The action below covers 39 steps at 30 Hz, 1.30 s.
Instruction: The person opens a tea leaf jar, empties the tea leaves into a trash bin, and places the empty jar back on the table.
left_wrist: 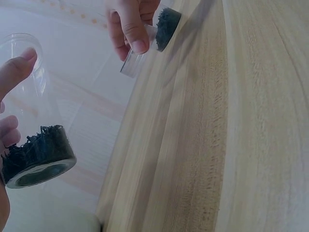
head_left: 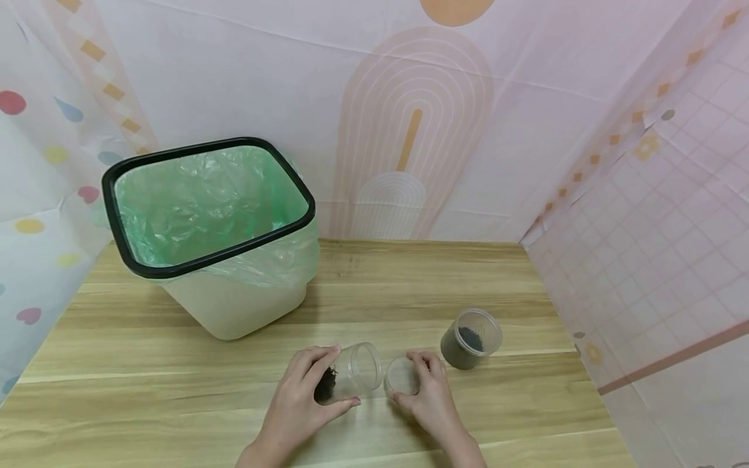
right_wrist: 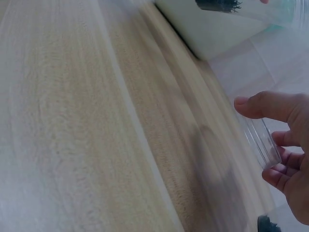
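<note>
On the wooden table, my left hand grips a clear plastic jar tipped on its side, its open mouth toward the right. Dark shredded material sits at the jar's bottom. Just to its right, my right hand pinches the jar's clear round lid between thumb and fingers; the right wrist view shows the lid edge-on. The lid is apart from the jar's mouth. A second clear jar with dark contents stands open beyond my right hand.
A cream waste bin with a black rim and green liner stands at the back left of the table. Patterned curtain walls close in the back and both sides. The table's front edge is near my wrists.
</note>
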Available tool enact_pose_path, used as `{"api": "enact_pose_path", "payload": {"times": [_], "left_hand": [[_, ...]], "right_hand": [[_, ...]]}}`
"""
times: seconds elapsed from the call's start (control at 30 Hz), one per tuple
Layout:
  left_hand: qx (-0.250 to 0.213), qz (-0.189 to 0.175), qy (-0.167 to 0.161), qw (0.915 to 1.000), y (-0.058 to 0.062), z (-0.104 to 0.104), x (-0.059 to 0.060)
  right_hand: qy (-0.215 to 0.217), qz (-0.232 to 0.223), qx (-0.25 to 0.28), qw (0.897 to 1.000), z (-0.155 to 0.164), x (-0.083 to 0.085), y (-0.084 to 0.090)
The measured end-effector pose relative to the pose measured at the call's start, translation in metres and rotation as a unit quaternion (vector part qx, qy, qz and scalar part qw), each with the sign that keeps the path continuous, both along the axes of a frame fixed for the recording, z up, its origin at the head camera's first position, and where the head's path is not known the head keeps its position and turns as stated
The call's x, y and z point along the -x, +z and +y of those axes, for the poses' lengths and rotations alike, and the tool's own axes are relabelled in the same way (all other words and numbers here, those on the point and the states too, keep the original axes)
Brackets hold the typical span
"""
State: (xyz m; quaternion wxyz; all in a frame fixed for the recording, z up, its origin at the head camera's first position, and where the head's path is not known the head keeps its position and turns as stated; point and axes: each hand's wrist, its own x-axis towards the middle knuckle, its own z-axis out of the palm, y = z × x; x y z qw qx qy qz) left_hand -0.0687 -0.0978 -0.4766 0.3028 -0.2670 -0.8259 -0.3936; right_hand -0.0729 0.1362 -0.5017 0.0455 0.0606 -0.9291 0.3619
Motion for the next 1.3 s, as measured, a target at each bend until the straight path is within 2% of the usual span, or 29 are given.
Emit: {"api": "enact_pose_path", "payload": {"times": [0.43,0.63,1.0,1.3], "left_hand": [[0.0,0.008,-0.001,1.0,-0.002,0.001,0.001],[-0.002,0.011,-0.001,0.9999,-0.003,0.002,0.001],[0.001,-0.004,-0.001,1.0,-0.004,0.002,0.0],[0.004,-0.011,0.0,0.9999,-0.004,0.002,0.0]], "right_hand": [[0.005,0.0,-0.011,1.0,-0.001,0.0,-0.008],[0.014,-0.018,-0.022,1.0,0.0,-0.001,-0.013],[0.013,-0.049,-0.016,0.999,-0.002,-0.001,-0.017],[0.017,-0.053,-0.025,0.998,-0.002,0.0,-0.019]]}}
